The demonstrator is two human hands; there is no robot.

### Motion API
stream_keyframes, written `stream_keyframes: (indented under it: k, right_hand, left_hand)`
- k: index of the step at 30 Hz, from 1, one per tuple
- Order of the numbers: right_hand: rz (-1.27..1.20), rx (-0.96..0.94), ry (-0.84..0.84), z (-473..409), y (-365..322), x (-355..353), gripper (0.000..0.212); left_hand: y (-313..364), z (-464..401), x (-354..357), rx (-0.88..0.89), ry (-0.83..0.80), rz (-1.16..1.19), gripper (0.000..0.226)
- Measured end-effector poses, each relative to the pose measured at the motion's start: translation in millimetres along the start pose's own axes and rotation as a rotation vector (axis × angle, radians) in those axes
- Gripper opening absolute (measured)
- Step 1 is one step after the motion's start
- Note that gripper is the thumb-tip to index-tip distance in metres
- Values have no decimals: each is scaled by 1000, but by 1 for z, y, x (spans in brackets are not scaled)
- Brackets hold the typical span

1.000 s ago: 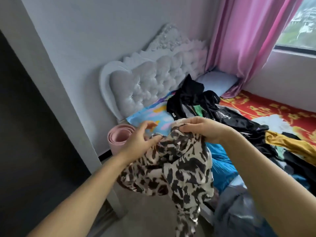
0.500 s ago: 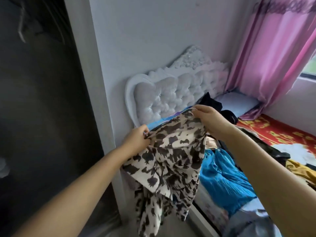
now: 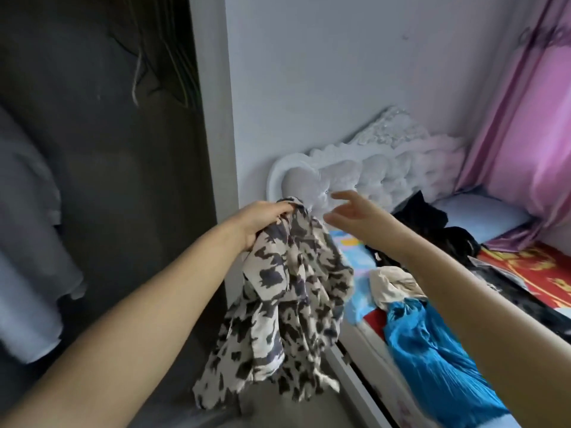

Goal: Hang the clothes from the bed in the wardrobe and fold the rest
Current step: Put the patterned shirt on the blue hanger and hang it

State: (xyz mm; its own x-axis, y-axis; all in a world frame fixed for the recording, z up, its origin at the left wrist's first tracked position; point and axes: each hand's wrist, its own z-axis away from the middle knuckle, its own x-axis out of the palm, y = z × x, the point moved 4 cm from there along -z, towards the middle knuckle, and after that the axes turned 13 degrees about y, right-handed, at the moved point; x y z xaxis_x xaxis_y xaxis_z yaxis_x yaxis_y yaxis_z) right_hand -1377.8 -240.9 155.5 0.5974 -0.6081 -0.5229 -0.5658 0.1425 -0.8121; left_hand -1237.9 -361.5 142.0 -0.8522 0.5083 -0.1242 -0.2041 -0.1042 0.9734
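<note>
A cream garment with dark animal-print blotches [image 3: 287,307] hangs in the air beside the bed. My left hand [image 3: 262,219] grips its bunched top edge and carries its whole weight. Just to the right, my right hand [image 3: 355,211] is off the cloth, fingers spread and relaxed, holding nothing. The open wardrobe [image 3: 102,180] is dark on the left, with hangers [image 3: 163,57] near its top and a pale garment [image 3: 27,242] hanging inside. On the bed [image 3: 355,329] lie a bright blue garment [image 3: 432,350], a cream one [image 3: 392,285] and black clothes [image 3: 432,230].
The wardrobe's white side panel [image 3: 213,103] stands between the wardrobe and the tufted white headboard [image 3: 370,174]. A pink curtain [image 3: 525,118] hangs at the right over a pale pillow [image 3: 482,217]. A red and gold cover [image 3: 531,270] spreads over the bed's far side.
My right hand has let go of the animal-print garment and opened. The left hand now holds it alone, bunched, and the view has turned further towards the wardrobe.
</note>
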Motion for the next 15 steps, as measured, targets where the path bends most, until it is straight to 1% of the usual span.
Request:
stream_keyframes:
  k: [1,2,3,4,5,6,8,9,11,12,15]
  right_hand:
    - [-40,-34,-109,11,-11,16,82]
    - [-32,-69,-212,21,-20,32,91]
    - [11,-107,-280,28,-25,47,94]
    - [72,-139,-273,30,-26,57,95]
    - [95,-159,-201,30,-27,62,89]
    - [76,-149,-112,26,-28,60,73]
    - [-25,-109,-4,15,-27,53,23]
    - [-48,-81,20,10,-28,48,10]
    - [-109,33,35,2,-29,39,23]
    - [-204,121,29,0,-32,38,28]
    - [-519,345,22,-3,-37,38,27]
  left_hand:
    - [4,3,5,-5,9,20,21]
    - [8,8,8,-7,23,54,21]
    - [10,12,11,-14,13,95,24]
    - [10,15,13,-52,-6,170,27]
    - [10,17,14,-94,-39,238,27]
    - [9,17,14,-119,-79,305,25]
    - [7,20,4,-102,-126,402,18]
    - [5,22,-3,-74,-137,439,17]
    - [-2,27,-17,-24,-108,481,22]
    - [-8,33,-24,13,-86,456,26]
    - [-29,52,-32,131,-16,231,36]
